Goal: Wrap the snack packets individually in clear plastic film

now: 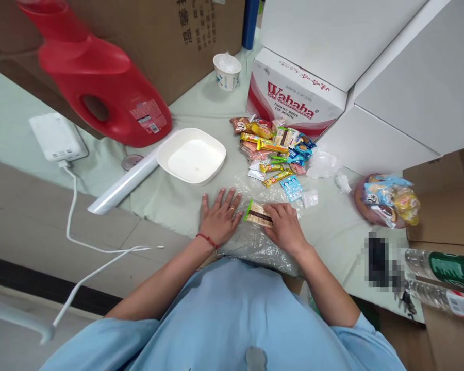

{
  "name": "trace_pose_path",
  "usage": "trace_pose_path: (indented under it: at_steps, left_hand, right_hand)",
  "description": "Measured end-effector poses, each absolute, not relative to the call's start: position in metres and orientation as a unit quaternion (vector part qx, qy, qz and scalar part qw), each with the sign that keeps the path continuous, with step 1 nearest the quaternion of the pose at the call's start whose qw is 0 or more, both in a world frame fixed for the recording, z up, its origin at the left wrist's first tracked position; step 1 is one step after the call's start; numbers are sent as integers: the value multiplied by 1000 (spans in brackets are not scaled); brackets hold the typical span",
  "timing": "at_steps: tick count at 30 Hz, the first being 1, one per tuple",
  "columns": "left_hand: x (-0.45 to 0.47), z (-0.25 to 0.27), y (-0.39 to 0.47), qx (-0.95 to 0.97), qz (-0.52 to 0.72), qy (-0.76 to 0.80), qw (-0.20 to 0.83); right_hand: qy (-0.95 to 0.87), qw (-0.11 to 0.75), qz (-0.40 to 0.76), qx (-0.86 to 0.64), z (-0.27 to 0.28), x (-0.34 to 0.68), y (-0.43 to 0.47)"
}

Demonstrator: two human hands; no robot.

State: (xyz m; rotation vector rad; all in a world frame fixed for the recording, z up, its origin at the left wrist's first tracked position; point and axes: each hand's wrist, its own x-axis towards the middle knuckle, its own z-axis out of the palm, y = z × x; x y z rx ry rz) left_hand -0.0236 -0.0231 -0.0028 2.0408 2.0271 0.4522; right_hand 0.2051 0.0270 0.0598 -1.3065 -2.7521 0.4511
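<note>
My left hand [221, 219] lies flat with its fingers spread, on a sheet of clear plastic film [251, 245] over the cloth. Close by on the right, my right hand [286, 226] has its fingers closed over one end of a wrapped snack bar [258, 214] with a green edge. The bar rests on the film, and its right end is hidden under the fingers. Beyond my hands lies a pile of wrapped snacks [272, 144] in yellow, blue and pink packets. An off-white plastic bowl [193, 157] stands to the left of the pile.
Near the bowl are a film roll [127, 180], a large red jug [104, 82] and a white power bank [58, 136]. A Wahaha carton [297, 93] and a paper cup [227, 72] stand behind. On the right are a bowl of snacks [384, 198] and two bottles [441, 268].
</note>
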Motion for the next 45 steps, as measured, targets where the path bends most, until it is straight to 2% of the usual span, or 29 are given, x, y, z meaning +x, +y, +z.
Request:
trace_pose_path:
  at_steps: [4,8,11,14,17,20,23,27,30,33,36,38,42,45]
  left_hand:
    - [-27,-4,-22,697,169,688,115]
    - [-37,-6,-22,696,188,683,121]
    - [-51,-5,-29,704,234,665,87]
    - [-68,1,-41,770,270,571,86]
    - [-86,6,-54,844,240,446,175]
    - [-99,7,-61,867,187,392,244]
    - [-104,3,-59,860,177,407,253]
    - [-100,4,-41,798,241,480,272]
    - [-91,9,-18,739,282,543,282]
    - [-78,12,6,688,264,635,234]
    - [-69,8,22,638,229,719,152]
    - [-68,6,25,623,241,733,127]
    - [-71,10,12,610,310,720,112]
    - [-66,21,-8,582,362,727,45]
  right_hand:
    - [-892,33,171,-417,43,206,26]
    - [-891,132,192,-389,45,234,17]
    - [-894,190,229,-335,53,266,-4]
    - [-900,166,260,-308,51,294,-32]
    - [-903,127,256,-321,37,308,-54]
    - [-897,126,244,-347,24,311,-62]
    - [-885,164,272,-339,26,307,-52]
    - [-846,232,337,-343,51,302,-21]
    - [-809,227,366,-400,63,300,8]
    - [-791,170,329,-487,60,299,33]
    - [-802,58,230,-548,55,298,49]
    - [-809,16,162,-565,58,295,56]
    - [-837,52,109,-534,72,278,74]
    - [-861,74,121,-488,71,252,95]
